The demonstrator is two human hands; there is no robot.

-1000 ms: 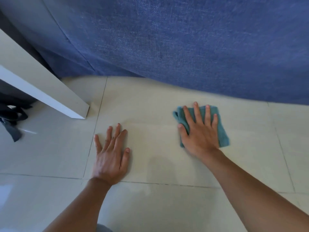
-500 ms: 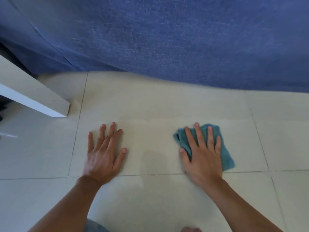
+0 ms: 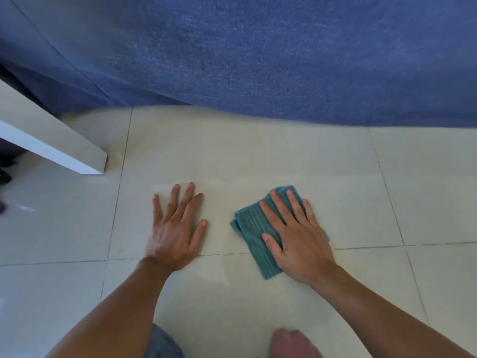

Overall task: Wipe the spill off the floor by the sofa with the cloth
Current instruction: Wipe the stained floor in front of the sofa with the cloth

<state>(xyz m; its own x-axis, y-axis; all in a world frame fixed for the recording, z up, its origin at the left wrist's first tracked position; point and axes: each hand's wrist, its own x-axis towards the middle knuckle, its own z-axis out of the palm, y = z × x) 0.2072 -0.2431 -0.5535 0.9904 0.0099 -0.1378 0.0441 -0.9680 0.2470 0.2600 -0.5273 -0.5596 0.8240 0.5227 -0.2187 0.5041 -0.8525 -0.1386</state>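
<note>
A folded teal cloth [image 3: 249, 228] lies flat on the pale floor tiles [image 3: 258, 156] in front of the blue sofa [image 3: 258, 52]. My right hand [image 3: 296, 236] presses down on the cloth with fingers spread, covering its right half. My left hand [image 3: 176, 226] rests palm down on the bare tile to the left of the cloth, fingers apart, holding nothing. A faint damp sheen shows on the tile between and below the hands; no distinct puddle is visible.
A white furniture edge [image 3: 51, 140] juts in from the left above the floor. Dark objects [image 3: 5, 177] lie beneath it at the far left. My knees [image 3: 294, 344] show at the bottom edge.
My right hand has slid the cloth back from near the sofa toward me and slightly left, closer to my left hand. My left hand stays planted on the tile.
</note>
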